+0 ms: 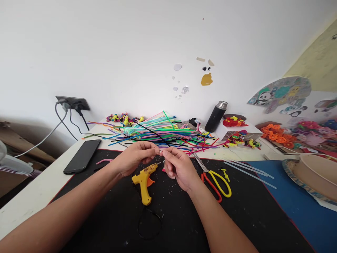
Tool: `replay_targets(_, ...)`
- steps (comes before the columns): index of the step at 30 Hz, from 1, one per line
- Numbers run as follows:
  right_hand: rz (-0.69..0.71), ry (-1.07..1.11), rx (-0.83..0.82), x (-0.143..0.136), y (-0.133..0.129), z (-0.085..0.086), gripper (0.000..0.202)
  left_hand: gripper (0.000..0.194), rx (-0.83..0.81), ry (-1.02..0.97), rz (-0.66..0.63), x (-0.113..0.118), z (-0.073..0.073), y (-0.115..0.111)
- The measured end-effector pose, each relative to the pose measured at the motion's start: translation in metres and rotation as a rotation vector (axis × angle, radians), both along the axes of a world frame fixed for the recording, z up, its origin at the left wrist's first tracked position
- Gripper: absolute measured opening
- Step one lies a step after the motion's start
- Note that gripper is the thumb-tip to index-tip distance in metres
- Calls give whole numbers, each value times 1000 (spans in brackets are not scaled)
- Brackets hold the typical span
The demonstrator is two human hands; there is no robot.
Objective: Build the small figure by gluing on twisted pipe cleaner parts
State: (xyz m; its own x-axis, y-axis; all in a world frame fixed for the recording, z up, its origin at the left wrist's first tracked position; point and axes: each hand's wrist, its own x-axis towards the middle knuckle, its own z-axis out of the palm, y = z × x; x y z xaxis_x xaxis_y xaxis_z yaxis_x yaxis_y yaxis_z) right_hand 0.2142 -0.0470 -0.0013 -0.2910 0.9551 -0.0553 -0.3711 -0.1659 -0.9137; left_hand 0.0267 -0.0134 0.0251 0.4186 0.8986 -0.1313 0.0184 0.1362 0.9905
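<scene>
My left hand (140, 154) and my right hand (179, 165) meet fingertip to fingertip over the black mat (110, 218). Both are closed in a pinch. Between them shows a tiny pale pinkish bit, too small to name. Just below lies a yellow hot glue gun (144, 184) with an orange trigger, its nozzle pointing up and right. To the right of my right hand rest scissors (212, 177) with one red and one yellow handle. A large heap of colourful pipe cleaners (150, 130) spreads behind both hands.
At the left a black phone (83, 156) lies near a wall socket (73, 103) with cables. A black flask (216, 116) leans at the back. Clear glue sticks (252, 172) lie at the right, before a round basket-like container (308, 179). Small pipe-cleaner figures (125, 118) sit by the wall.
</scene>
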Motion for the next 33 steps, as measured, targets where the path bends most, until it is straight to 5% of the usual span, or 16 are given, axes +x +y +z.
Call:
replay_targets(21,-8,-25,3,-1,-1,0,30,38,-13,-6,31,5,-5,-2)
replay_targets(33,-7,-257,98,-2,-1,0,22,39,171,298,-138,-18,18,6)
